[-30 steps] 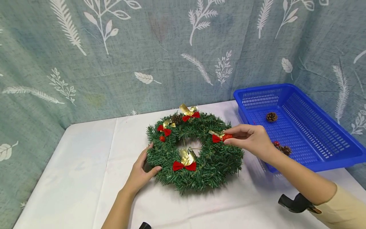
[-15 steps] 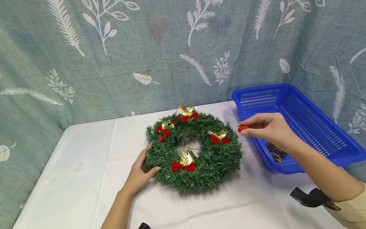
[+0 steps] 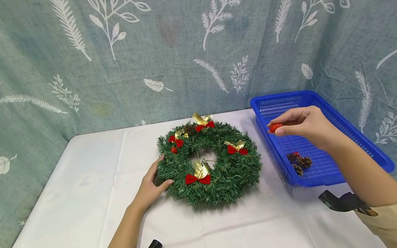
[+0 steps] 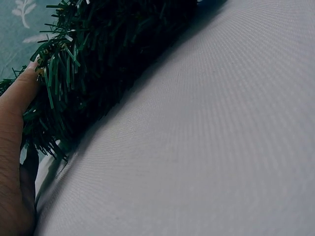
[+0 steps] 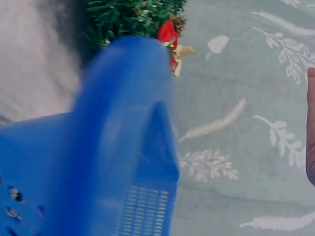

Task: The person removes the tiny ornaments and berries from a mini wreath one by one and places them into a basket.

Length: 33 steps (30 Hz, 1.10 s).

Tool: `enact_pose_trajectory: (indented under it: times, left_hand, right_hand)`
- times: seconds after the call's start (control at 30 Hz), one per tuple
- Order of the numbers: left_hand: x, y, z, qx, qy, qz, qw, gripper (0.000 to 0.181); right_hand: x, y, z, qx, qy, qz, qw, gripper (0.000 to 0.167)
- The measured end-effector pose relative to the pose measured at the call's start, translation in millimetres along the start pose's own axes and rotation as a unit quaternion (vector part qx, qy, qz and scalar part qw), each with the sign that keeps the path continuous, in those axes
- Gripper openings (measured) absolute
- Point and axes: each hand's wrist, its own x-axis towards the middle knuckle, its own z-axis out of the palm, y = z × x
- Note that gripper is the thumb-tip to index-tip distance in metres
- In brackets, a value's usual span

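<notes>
A green artificial wreath [image 3: 217,186] lies on the table, trimmed with red bows [image 3: 197,179] and gold ribbon, a pine cone [image 3: 189,129] and a red berry [image 3: 174,150]. My left hand [image 3: 150,189] holds the wreath's left edge, thumb toward the front; the left wrist view shows a digit of the left hand [image 4: 17,98] against the needles. Over the blue basket [image 3: 341,144], my right hand [image 3: 310,127] pinches a small red textured berry [image 3: 275,127] between thumb and fingers. In the right wrist view only a sliver of this hand [image 5: 311,132] appears.
Several pine cones [image 3: 305,162] and a red berry [image 3: 296,154] sit in the basket's near left corner. The basket's raised rim [image 5: 98,113] is close to the right wrist camera. A leaf-patterned curtain [image 3: 124,86] hangs behind the white table [image 3: 90,193].
My right hand has lifted the red berry from beside the wreath's right bow and carried it right, over the basket. The left hand has stayed on the wreath.
</notes>
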Motion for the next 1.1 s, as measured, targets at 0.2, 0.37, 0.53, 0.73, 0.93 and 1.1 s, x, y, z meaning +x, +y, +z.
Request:
enact_pose_trajectory:
  times: [0.2,0.37,0.53,0.73,0.93,1.1]
  left_hand:
    - [0.9,0.5,-0.8,0.007,-0.001,0.0,1.0,0.086]
    - [0.6,3.0,-0.9,0.004,-0.003,0.003,1.0,0.088]
    - [0.8,2.7,-0.4,-0.006,-0.002,0.011,0.9999,0.088]
    - [-0.5,0.9,-0.2,0.012,-0.002,0.007,0.9999,0.085]
    - [-0.7,1.0,0.3,0.013,0.005,0.003,0.9999,0.085]
    - [1.1,-0.5,0.4,0.007,0.006,0.007,0.9999,0.086]
  right_hand:
    - [10.5,-4,-14,0.008,-0.05,-0.022,0.9985,0.022]
    - [18.5,1,-28,-0.002,-0.066,0.0,0.9978,0.024]
    - [26.5,9,-42,-0.004,-0.061,0.018,0.9979,0.023]
    - [37.6,22,-58,0.021,-0.062,0.029,0.9974,0.024]
    - [48.2,38,-74,0.08,-0.079,0.046,0.9926,0.027]
    - [54.6,51,-85,0.073,-0.074,0.072,0.992,0.029]
